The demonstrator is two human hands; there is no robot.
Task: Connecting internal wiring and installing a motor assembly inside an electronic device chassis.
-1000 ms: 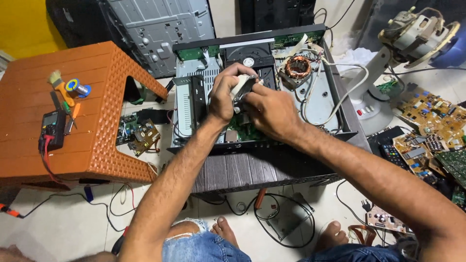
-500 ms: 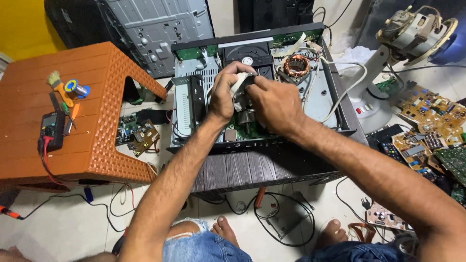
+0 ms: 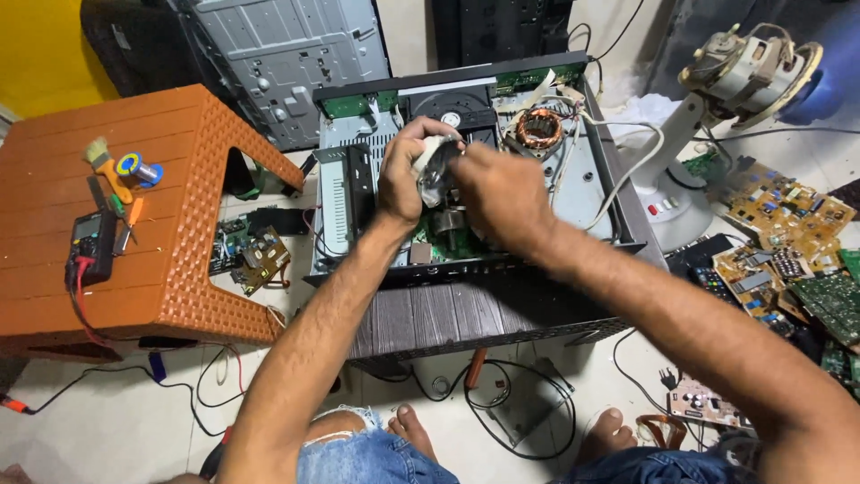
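Over the middle of the opened player chassis (image 3: pixel 618 211), my left hand (image 3: pixel 405 179) and right hand (image 3: pixel 502 193) both pinch a pale flat cable (image 3: pixel 428 154), well inside its raised side walls.

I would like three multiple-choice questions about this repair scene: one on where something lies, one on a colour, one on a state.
1. Where does the multimeter lie?
A. inside the opened device
B. on the orange stool
C. on the floor by the feet

2. What colour is the wire coil inside the opened device?
A. copper
B. blue
C. white

3. What state is the device in?
A. closed with its lid on
B. wrapped in plastic
C. open, its inner parts exposed

Answers:
1 B, it rests on the orange stool beside a small brush.
2 A, its windings look copper-coloured.
3 C, circuit boards and the disc drive show while the left hand and right hand work together over them.
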